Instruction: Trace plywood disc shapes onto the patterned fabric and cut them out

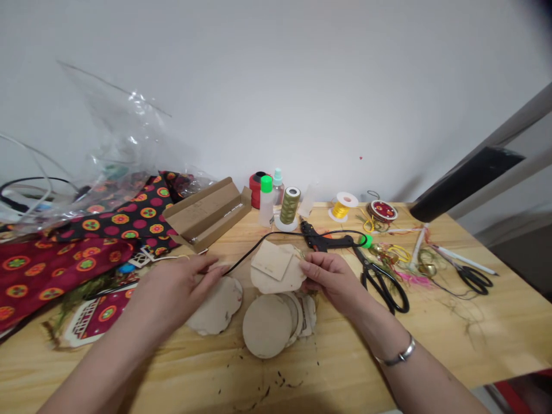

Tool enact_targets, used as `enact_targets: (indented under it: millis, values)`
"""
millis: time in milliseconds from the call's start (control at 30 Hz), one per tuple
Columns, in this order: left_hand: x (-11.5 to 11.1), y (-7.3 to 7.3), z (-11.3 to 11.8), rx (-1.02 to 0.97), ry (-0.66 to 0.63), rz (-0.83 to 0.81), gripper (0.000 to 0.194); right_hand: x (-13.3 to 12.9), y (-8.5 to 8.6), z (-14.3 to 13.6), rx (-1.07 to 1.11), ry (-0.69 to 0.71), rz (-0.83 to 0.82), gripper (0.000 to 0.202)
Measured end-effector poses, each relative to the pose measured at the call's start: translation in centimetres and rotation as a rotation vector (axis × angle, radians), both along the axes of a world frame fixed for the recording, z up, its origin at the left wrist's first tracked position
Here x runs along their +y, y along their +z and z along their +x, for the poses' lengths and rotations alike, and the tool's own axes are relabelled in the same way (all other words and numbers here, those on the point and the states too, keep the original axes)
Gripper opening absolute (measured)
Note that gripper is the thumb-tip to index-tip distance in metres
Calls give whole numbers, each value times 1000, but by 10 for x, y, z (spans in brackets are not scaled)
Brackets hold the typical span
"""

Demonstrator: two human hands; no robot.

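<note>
My right hand (330, 276) is closed on the edge of a scalloped board piece (261, 283), thumb on top. A square board piece (273, 261) lies on that piece. My left hand (176, 287) is over another scalloped board piece (219, 310), fingers stretched out and apart, seemingly holding nothing. Its fingertips are close to a black cable (245, 253); whether they touch it or the board I cannot tell. Between the hands and nearer to me, a round board disc (267, 326) overlaps several other pieces.
Patterned fabric (107, 218), plastic wrap (129, 138) and an open cardboard box (211, 215) crowd the left. Behind stand a green-capped bottle (266, 204), a green thread spool (290, 207) and a glue gun (325, 237). Scissors (383, 282) lie right of my right hand.
</note>
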State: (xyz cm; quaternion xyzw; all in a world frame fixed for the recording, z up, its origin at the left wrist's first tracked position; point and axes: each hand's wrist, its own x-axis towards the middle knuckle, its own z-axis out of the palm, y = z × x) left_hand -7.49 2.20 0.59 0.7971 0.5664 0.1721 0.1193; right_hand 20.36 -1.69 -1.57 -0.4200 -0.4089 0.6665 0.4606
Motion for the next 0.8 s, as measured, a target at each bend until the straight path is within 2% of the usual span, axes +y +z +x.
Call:
enact_targets:
  millis: [67,133,200,267,400,533,700,800]
  values:
    - [-8,-1,9,-27,-65,203,49,-2,1,0,-9,27,2,36]
    - [-16,2,21,-65,-234,361,51,-3,2,0,-23,60,13,36]
    - [-22,5,32,-67,-388,426,55,-5,3,0,-65,103,44,36]
    - [-27,6,40,-34,-459,414,62,-6,4,-1,-131,143,79,39]
    - [-29,-2,45,23,-465,327,69,-7,7,-3,-213,178,101,46]
    - [-32,-10,47,33,-416,334,59,-7,8,-4,-227,188,102,49]
    - [-36,-11,52,18,-355,400,43,-8,6,-6,-206,194,104,51]
    - [-37,-14,54,12,-327,410,42,-8,6,-6,-188,191,118,55]
